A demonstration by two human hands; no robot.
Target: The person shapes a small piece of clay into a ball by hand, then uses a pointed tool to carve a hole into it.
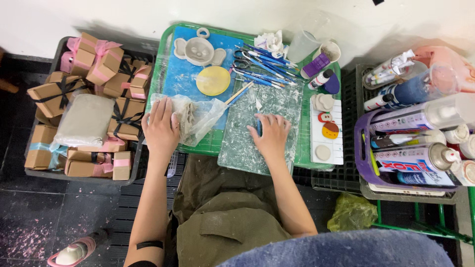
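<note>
Fig.: left hand (161, 129) lying flat on bagged clay (190, 116); right hand (271, 136) gripping blue tool (259, 127) on cutting mat (262, 123), which may be slipping w/ pressure.

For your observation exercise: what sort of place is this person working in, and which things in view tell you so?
Probably a small craft or clay-modelling workspace. An unfired clay face lies on the green tray, blue modelling tools lie beside it, and a purple basket holds spray cans.
</note>
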